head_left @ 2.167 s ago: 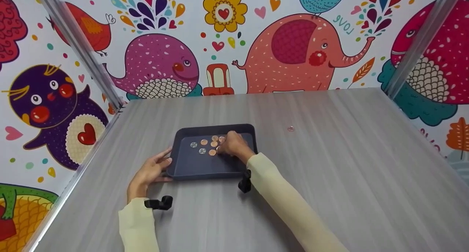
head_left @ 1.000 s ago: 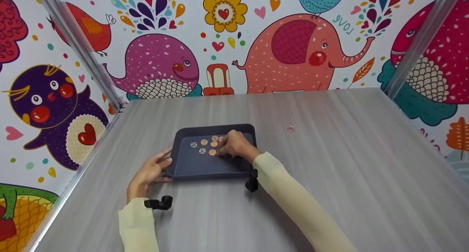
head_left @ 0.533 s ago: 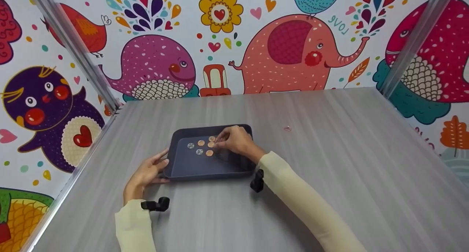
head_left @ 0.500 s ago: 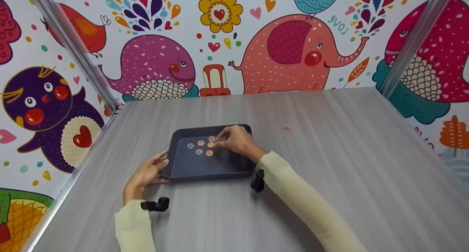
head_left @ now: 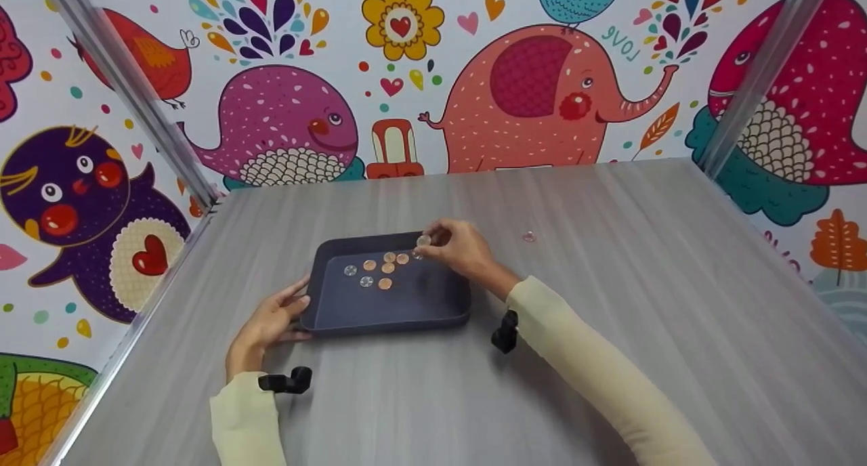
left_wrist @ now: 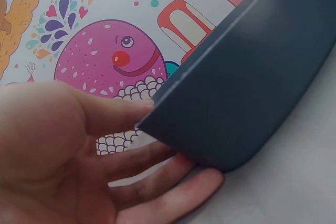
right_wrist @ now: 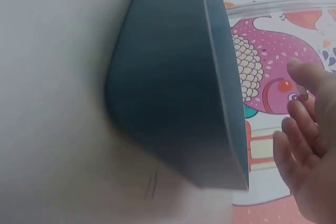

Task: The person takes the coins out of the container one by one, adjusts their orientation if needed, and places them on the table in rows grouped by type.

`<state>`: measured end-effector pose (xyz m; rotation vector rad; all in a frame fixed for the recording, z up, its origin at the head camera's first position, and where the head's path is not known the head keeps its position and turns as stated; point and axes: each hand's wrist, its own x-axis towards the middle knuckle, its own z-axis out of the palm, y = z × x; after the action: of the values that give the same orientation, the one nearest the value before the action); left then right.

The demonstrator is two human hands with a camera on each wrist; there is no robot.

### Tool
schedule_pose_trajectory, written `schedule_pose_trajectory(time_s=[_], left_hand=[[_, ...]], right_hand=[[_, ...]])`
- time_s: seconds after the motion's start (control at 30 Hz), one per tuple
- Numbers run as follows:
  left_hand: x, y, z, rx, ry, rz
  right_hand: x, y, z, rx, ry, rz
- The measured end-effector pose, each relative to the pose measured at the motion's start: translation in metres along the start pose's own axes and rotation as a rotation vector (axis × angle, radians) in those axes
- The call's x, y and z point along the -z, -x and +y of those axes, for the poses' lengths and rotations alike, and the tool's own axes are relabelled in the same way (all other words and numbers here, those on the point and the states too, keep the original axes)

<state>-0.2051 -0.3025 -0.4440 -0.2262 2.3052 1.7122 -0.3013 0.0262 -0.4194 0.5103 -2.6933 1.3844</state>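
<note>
A dark blue-grey rectangular tray lies on the table. Copper coins and silver coins lie flat and scattered on its floor. My left hand grips the tray's left side; in the left wrist view its thumb is at the rim and its other fingers are along the lower wall. Over the tray's back right part, my right hand pinches a silver coin between thumb and fingertip. The right wrist view shows that coin edge-on, above the tray's rim.
A single copper-coloured coin lies on the grey table, right of the tray. Printed cartoon walls stand at the back and both sides, with metal posts at the corners.
My right hand has lifted from among the coins and moved right and up with a silver coin, uncovering copper coins in the tray. My left hand keeps its grip.
</note>
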Motion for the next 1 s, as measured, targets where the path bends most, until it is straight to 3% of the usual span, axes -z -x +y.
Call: schedule_pose_trajectory(time_s=[0.6, 1.0], left_hand=[[-0.002, 0.0, 0.0, 0.003, -0.015, 0.016], [-0.001, 0.001, -0.001, 0.0, 0.003, 0.005]], right_hand=[[0.073, 0.006, 0.057, 0.043, 0.076, 0.031], [0.104, 0.014, 0.1, -0.115, 0.05, 0.036]])
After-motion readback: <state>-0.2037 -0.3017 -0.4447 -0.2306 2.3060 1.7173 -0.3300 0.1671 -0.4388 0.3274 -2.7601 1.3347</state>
